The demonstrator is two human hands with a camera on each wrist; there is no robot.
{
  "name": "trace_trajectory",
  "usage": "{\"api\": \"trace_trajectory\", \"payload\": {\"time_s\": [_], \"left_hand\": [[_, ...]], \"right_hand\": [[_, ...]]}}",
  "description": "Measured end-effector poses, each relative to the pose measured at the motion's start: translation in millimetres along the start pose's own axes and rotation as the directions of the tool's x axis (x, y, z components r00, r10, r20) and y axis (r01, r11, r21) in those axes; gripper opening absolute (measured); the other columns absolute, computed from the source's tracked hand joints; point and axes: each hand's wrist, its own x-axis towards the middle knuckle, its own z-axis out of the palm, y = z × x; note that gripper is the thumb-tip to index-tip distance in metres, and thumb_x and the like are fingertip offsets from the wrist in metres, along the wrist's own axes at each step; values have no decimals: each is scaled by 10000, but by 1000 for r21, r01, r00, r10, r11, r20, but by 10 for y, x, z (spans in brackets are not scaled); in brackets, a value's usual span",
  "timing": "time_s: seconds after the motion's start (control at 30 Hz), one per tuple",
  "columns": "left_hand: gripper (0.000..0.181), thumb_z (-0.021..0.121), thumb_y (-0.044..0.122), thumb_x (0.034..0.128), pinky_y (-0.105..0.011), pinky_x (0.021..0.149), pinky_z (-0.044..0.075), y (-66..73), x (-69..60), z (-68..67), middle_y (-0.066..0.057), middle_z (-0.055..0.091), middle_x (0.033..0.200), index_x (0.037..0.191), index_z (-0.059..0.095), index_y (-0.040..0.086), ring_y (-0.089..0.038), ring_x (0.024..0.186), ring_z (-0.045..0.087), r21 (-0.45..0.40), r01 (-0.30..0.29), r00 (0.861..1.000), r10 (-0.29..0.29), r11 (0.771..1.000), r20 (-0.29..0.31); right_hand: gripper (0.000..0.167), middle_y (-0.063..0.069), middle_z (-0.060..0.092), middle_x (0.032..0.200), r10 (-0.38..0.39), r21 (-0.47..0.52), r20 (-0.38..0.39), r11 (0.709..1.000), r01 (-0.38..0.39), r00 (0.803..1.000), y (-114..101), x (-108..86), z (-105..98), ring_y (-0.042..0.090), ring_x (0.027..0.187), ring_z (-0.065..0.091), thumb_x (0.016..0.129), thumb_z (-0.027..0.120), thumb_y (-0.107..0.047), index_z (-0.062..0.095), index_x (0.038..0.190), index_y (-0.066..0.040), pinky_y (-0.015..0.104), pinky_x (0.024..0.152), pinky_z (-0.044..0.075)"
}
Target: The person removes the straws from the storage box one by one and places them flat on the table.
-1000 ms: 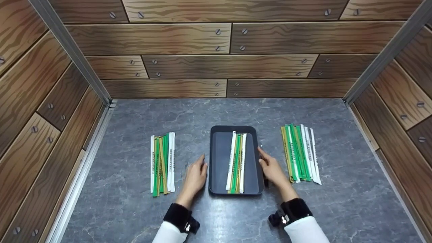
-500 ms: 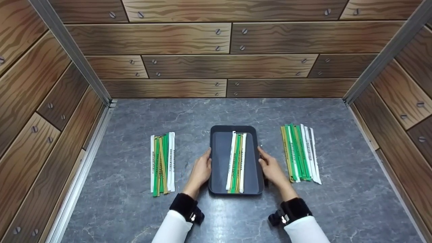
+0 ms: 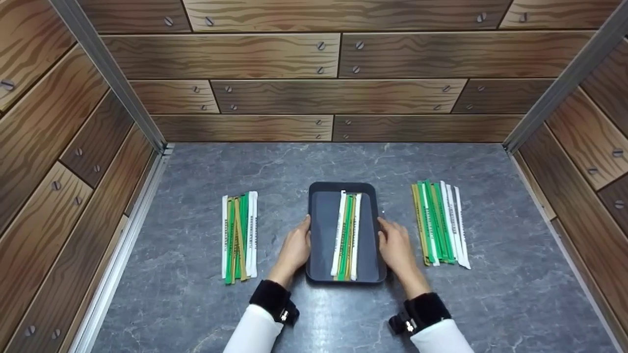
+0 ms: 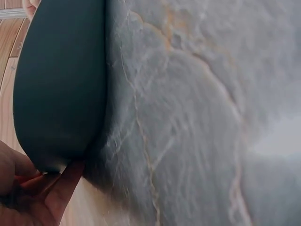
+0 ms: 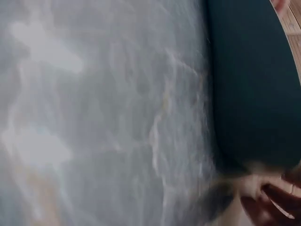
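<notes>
A dark grey rectangular tray (image 3: 321,235) lies on the tabletop, with several long, thin wrapped sticks (image 3: 346,235) in white, green and gold-brown inside it. My left hand (image 3: 296,247) holds the tray's left side; in the left wrist view its fingertips (image 4: 68,181) meet the lower edge of the dark wall. On the opposite side, my right hand (image 3: 396,247) grips the tray, index finger and thumb against the wall. Blurred fingers (image 5: 263,202) show beside the tray's wall (image 5: 256,94) in the right wrist view. The undersides of both hands are hidden from the head view.
Similar wrapped sticks form a left bundle (image 3: 239,238) and a larger right bundle (image 3: 440,223), both flat on the grey marbled tabletop (image 3: 274,166). Wood-patterned panels (image 3: 274,95) with metal corner rails (image 3: 105,73) enclose the back and sides.
My left hand has moved right and taken hold of the tray's left side. The right hand has shifted slightly on its side. The whole head view has drifted a little.
</notes>
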Motion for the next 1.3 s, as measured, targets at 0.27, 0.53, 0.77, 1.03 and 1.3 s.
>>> {"api": "trace_trajectory", "payload": {"time_s": [0.27, 0.53, 0.77, 1.03, 1.3], "left_hand": [[446, 490, 29, 1001, -452, 983, 460, -4, -26, 31, -242, 548, 1345, 1433, 433, -65, -375, 1186, 565, 39, -14, 1000, 14, 999, -17], [450, 479, 51, 1012, -463, 954, 478, 8, -45, 34, -250, 563, 1321, 1447, 423, -48, -385, 1150, 585, 43, -5, 1000, 5, 999, -19], [453, 464, 69, 1023, -464, 978, 461, 6, -50, 23, -238, 543, 1351, 1460, 409, -37, -388, 1174, 568, 39, 3, 1000, -3, 999, -5], [450, 468, 56, 1018, -461, 978, 462, -22, -28, 5, -226, 536, 1364, 1455, 416, -39, -377, 1183, 565, 12, 9, 1000, -9, 1000, 13], [453, 543, 13, 969, -468, 900, 506, -27, 16, -36, -231, 590, 1287, 1416, 484, -22, -364, 1123, 604, -64, 49, 999, -49, 997, -8]], "right_hand": [[329, 183, 652, 1071, -232, -75, -116, 972, 224, 966, -258, -55, 83, 363, 983, 622, 790, 724, 67, 692, 1116, 37, 465, 839, 532], [338, 244, 677, 1022, -133, -31, 123, 990, 138, 983, -401, -90, 196, 381, 952, 660, 829, 713, 4, 657, 1155, 75, 470, 813, 546], [424, 278, 646, 1042, -81, -123, 164, 987, 102, 983, -446, -128, 239, 429, 952, 636, 792, 732, 11, 630, 1199, 77, 504, 782, 543], [454, 307, 636, 1009, -15, -168, 190, 985, 47, 982, -480, -123, 240, 449, 830, 640, 781, 696, 19, 609, 1222, 78, 518, 681, 550], [508, 312, 637, 983, 98, -188, 258, 981, -49, 961, -499, -80, 248, 435, 797, 644, 796, 678, -33, 560, 1283, 50, 503, 616, 532]]}}
